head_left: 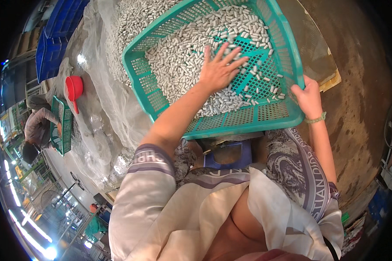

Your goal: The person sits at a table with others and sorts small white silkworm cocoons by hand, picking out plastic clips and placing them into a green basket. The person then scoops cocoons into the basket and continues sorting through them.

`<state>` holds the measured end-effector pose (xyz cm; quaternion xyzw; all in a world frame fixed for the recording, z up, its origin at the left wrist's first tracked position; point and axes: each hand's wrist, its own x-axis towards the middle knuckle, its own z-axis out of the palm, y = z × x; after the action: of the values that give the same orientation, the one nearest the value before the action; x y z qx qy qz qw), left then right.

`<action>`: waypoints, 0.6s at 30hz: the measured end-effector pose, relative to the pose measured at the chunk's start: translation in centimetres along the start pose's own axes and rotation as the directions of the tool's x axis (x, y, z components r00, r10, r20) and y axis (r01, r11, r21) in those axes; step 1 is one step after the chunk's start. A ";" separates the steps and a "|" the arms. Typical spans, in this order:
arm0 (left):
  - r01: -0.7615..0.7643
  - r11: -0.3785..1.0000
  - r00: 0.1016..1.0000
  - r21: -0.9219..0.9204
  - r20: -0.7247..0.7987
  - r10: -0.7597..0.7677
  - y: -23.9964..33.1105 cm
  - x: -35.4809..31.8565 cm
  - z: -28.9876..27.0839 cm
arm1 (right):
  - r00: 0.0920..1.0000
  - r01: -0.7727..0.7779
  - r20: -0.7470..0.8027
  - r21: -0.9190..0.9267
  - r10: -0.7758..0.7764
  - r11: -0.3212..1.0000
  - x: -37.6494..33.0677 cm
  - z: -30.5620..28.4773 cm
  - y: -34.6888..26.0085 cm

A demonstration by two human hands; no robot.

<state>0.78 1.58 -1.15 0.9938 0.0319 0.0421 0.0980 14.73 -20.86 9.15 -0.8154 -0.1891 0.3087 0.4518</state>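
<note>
A teal plastic basket with a perforated bottom is tilted toward me and holds a heap of small white oblong cocoons. My left hand lies flat inside it, fingers spread on the cocoons and the bare basket bottom. My right hand grips the basket's right rim near its front corner; a pale green bracelet sits on that wrist.
A large pile of the same white cocoons lies on clear plastic sheeting beyond the basket. A red scoop rests on the sheet. At left another person crouches over a second teal basket. Blue crates stand at upper left; a blue stool is under me.
</note>
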 end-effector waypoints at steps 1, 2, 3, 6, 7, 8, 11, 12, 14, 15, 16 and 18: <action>0.043 0.998 0.999 0.037 -0.007 -0.043 -0.6 -0.3 -0.2 | 1.000 -0.009 0.002 0.002 0.009 1.000 0.0 0.0 -0.1; 0.031 0.999 0.998 0.035 -0.060 -0.029 -0.2 -0.3 -0.1 | 1.000 -0.019 0.004 0.005 0.019 1.000 0.0 -0.1 -0.2; 0.015 1.000 0.994 0.027 -0.111 -0.012 1.3 -0.2 -1.0 | 1.000 -0.023 0.005 -0.002 0.023 1.000 0.0 -0.1 -0.2; -0.231 0.963 0.966 -0.137 -0.154 0.209 4.7 0.2 -1.0 | 1.000 -0.026 0.010 -0.017 0.026 1.000 -0.1 0.0 -0.4; -0.338 0.918 0.938 -0.210 -0.162 0.308 5.9 0.6 -0.8 | 1.000 -0.028 0.008 -0.009 0.028 1.000 0.0 0.1 -0.4; -0.331 0.913 0.937 -0.238 -0.198 0.288 7.2 0.8 -0.3 | 0.999 -0.031 0.007 -0.001 0.031 1.000 0.0 0.0 -0.5; -0.306 0.902 0.937 -0.306 -0.262 0.229 8.8 1.3 0.7 | 1.000 -0.018 -0.010 0.020 0.018 1.000 -0.2 0.1 -1.5; -0.294 0.894 0.942 -0.339 -0.259 0.212 9.0 1.2 1.0 | 1.000 -0.016 -0.018 0.005 0.016 1.000 -0.2 0.1 -1.2; -0.292 0.884 0.943 -0.364 -0.263 0.203 9.4 1.2 1.6 | 0.999 -0.013 -0.031 -0.025 0.012 1.000 0.0 0.0 -0.4; -0.302 0.885 0.939 -0.355 -0.270 0.212 9.3 1.4 1.8 | 0.999 -0.010 -0.033 -0.025 0.009 1.000 0.0 0.0 -0.3; -0.312 0.885 0.935 -0.346 -0.278 0.221 9.4 1.5 2.0 | 0.999 -0.007 -0.035 -0.025 0.006 1.000 0.1 0.1 -0.2; -0.314 0.894 0.932 -0.321 -0.285 0.224 10.0 1.6 2.2 | 0.999 -0.011 -0.035 -0.027 0.010 1.000 0.1 0.1 -0.2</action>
<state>3.15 -8.48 -1.25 0.9408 -0.1035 0.1807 0.2673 14.71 -20.64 9.26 -0.8277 -0.1812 0.2943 0.4422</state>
